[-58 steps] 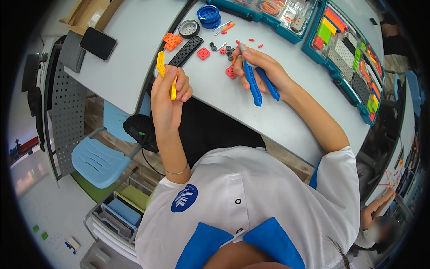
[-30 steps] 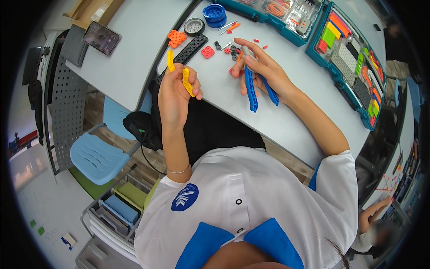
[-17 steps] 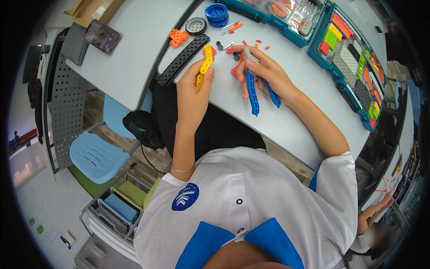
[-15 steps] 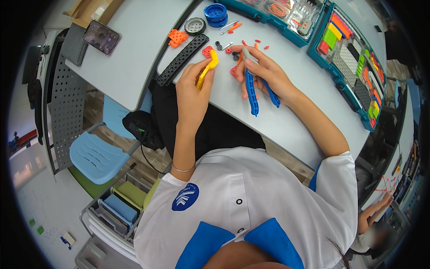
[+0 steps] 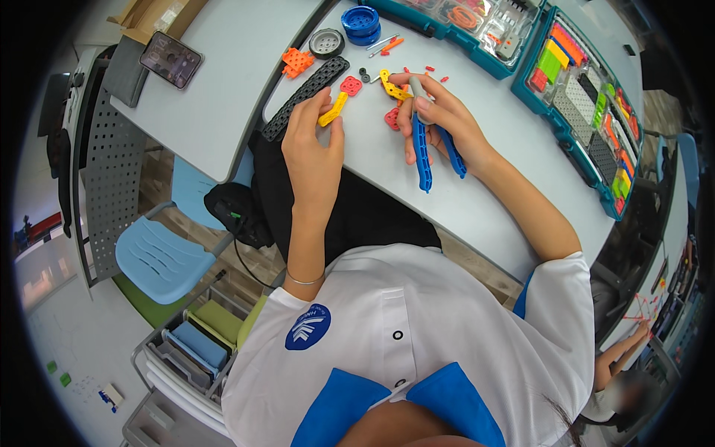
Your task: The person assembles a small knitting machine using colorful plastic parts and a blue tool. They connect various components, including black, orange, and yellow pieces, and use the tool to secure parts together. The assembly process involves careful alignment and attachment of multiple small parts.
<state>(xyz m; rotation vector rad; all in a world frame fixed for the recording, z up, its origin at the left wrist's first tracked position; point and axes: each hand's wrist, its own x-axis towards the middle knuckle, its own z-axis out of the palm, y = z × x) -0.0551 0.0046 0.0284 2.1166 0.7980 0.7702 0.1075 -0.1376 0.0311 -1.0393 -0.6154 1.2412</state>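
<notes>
My left hand (image 5: 311, 141) is open over the table, its thumb apart from the fingers. A yellow angled building beam (image 5: 333, 109) lies by its fingertips; I cannot tell if they touch. The beam's far end meets a small red connector plate (image 5: 351, 86). In my right hand (image 5: 445, 112) is a plier-like tool with two blue handles (image 5: 421, 156) and a grey head, its handles apart and pointing toward me. A second yellow piece with dark holes or pins (image 5: 393, 88) is at my right fingertips; its contact with them is unclear. Another red plate (image 5: 392, 118) sits beside that hand.
A long black perforated beam (image 5: 307, 98), orange connector (image 5: 297, 62), grey wheel (image 5: 326, 44) and blue wheel rims (image 5: 360, 26) lie beyond my left hand. Teal parts cases (image 5: 521, 86) stand far right. A phone (image 5: 170, 59) rests on the left table.
The yellow angled beam held in my left hand has left its grip, and the fingers have spread. A yellow piece now shows at my right fingertips. The blue-handled tool has barely moved.
</notes>
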